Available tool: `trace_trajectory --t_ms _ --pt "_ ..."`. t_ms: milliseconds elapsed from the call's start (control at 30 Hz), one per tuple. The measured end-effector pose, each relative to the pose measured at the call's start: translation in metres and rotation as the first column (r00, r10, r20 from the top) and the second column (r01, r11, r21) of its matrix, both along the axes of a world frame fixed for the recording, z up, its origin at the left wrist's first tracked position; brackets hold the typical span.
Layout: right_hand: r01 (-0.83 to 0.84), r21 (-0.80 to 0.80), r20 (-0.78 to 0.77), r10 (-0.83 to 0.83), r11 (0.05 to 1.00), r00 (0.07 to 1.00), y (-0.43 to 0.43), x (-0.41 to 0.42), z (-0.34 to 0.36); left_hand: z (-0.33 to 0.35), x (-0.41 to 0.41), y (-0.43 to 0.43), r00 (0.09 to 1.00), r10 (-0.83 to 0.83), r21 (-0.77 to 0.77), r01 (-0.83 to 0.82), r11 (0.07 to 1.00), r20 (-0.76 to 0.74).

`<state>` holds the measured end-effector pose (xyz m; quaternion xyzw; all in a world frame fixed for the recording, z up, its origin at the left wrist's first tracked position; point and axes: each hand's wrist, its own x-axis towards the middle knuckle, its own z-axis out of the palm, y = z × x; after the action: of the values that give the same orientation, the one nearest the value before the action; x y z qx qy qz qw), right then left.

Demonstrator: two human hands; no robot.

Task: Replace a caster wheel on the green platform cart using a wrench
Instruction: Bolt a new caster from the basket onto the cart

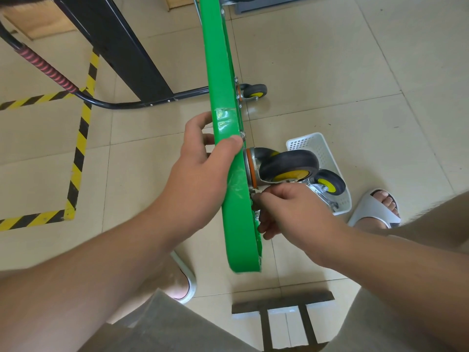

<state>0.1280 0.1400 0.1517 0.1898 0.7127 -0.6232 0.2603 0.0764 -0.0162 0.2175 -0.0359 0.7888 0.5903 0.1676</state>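
Note:
The green platform cart (220, 72) stands on its side edge, seen edge-on down the middle of the view. My left hand (200, 158) grips its rim, thumb over the edge. A caster wheel (286, 166) with a black tyre and yellow hub sticks out to the right of the deck. Just below its mounting plate, my right hand (286, 212) has its fingers curled on small metal hardware at the cart's underside; what it pinches is mostly hidden. A second mounted caster (253, 92) sits farther along the deck. No wrench is clearly visible.
A white plastic basket (327, 153) on the tiled floor at the right holds a loose caster (330, 185). My sandalled feet (375, 209) flank the cart. The cart's black handle with red grip (48, 69) lies left, beside yellow-black floor tape (78, 158). A dark stool frame (284, 316) sits below.

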Motion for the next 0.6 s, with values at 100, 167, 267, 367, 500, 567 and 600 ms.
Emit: trace_trajectory --t_ms 100,167,267,367,500,567,600 --pt "0.01 -0.004 0.001 -0.01 1.0 1.0 -0.0006 -0.0011 0.0008 -0.0006 -0.0003 -0.0005 1.0 0.004 0.0 -0.004 1.0 -0.009" --pt "0.005 0.011 -0.008 -0.005 1.0 1.0 -0.0015 -0.0009 0.0021 -0.0006 -0.0002 -0.0005 1.0 -0.001 0.003 0.001 1.0 -0.006" --pt "0.009 0.049 -0.076 -0.005 0.999 0.997 -0.0025 0.0013 0.0036 -0.0002 -0.0001 -0.0005 1.0 0.003 0.01 -0.002 1.0 -0.002" --pt "-0.002 0.062 -0.111 0.009 0.998 0.994 -0.0017 0.001 0.0048 -0.0003 -0.0003 -0.0002 1.0 0.004 -0.002 -0.004 1.0 -0.005" --pt "-0.025 0.066 -0.091 0.031 0.997 0.995 -0.0026 0.001 0.0052 -0.0003 -0.0007 0.0002 1.0 0.006 -0.001 -0.006 1.0 -0.005" --pt "-0.025 0.07 -0.076 0.03 0.997 0.997 -0.0031 0.0013 0.006 -0.0002 -0.0005 0.0004 1.0 0.003 -0.008 -0.003 1.0 -0.006" --pt "-0.022 0.069 -0.067 0.027 0.997 0.997 -0.0029 0.0011 0.0063 -0.0002 -0.0004 0.0004 1.0 0.001 -0.01 -0.001 1.0 -0.004"
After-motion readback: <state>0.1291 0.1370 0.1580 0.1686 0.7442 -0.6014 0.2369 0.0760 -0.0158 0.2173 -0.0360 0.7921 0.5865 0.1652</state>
